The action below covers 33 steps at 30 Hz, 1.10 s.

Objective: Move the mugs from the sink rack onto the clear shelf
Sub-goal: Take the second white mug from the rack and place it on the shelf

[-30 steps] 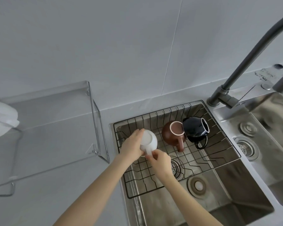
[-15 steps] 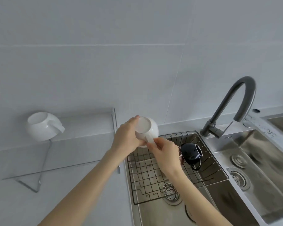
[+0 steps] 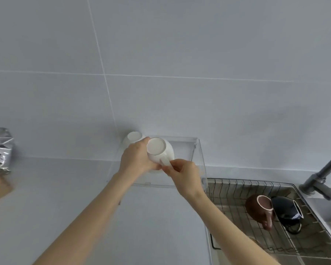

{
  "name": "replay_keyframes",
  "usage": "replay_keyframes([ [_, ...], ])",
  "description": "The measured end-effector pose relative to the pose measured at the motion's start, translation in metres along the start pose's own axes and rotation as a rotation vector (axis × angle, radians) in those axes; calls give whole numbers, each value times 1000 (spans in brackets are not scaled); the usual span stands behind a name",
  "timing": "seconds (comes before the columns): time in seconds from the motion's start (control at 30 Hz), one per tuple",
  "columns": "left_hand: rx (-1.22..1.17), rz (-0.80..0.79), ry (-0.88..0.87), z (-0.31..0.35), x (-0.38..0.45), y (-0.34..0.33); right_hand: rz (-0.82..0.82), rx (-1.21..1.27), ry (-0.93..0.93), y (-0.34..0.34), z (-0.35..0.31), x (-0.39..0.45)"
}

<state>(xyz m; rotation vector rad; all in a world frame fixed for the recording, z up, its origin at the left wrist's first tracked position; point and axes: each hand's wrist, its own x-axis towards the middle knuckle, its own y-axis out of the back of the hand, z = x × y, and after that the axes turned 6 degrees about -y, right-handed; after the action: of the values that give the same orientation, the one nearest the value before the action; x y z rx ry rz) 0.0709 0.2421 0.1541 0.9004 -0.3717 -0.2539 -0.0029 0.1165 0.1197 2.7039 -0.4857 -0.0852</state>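
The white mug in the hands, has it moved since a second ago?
Yes. The white mug went left, from the sink rack to over the clear shelf.

No legible text, labels or numbers — foil bag (image 3: 0,148) and mugs (image 3: 260,209) show no readable print.

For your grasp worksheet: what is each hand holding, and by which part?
Both hold one white mug, upside down over the clear shelf: left hand on its body, right hand pinching its handle.
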Motion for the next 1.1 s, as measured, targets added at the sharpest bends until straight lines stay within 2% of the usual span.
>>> replay_keyframes([
  [0.2, 31, -31, 124, -56, 1, 17, -121, -22, -46, -57, -8, 17],
  [0.43, 42, -77, 185, -89, 7, 12, -165, -84, -97, -85, 0, 31],
  [0.97, 52, -127, 207, -91, 9, 1, -237, -104, -148, -89, 10, 43],
  [1.1, 233, -100, 95, -63, 8, -6, -213, 26, -154, -53, 10, 36],
])
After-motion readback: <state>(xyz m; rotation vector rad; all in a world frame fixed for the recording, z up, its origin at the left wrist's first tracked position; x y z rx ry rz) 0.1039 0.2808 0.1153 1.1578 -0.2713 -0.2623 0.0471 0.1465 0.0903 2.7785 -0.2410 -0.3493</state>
